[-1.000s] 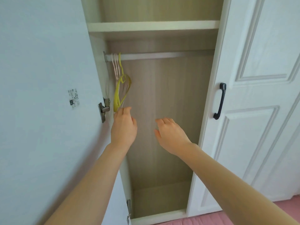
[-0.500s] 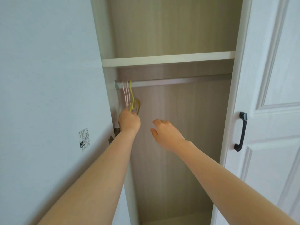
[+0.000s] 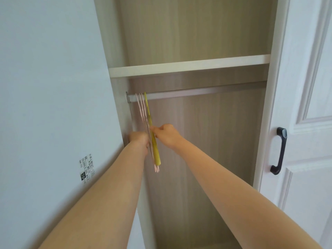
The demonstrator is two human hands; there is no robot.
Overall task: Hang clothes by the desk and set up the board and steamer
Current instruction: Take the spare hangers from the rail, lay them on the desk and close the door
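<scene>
An open wardrobe (image 3: 197,159), otherwise bare, has one rail (image 3: 206,91) at whose left end hang three pink hangers (image 3: 142,112) and one yellow hanger (image 3: 152,141). Both hands have now reached them: the left hand (image 3: 139,139) is curled behind, its grip hidden; the right hand (image 3: 166,134) pinches the yellow one, probably to lift it off.

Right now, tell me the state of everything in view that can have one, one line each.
Left wardrobe door: swung open.
Right wardrobe door: closed.
Yellow hanger: hooked on the rail, tilted.
Pink hangers: hooked on the rail, bunched beside the yellow one.
Shelf: nothing visible on it.
Left hand: closed at the hangers.
Right hand: pinching the hangers.
</scene>
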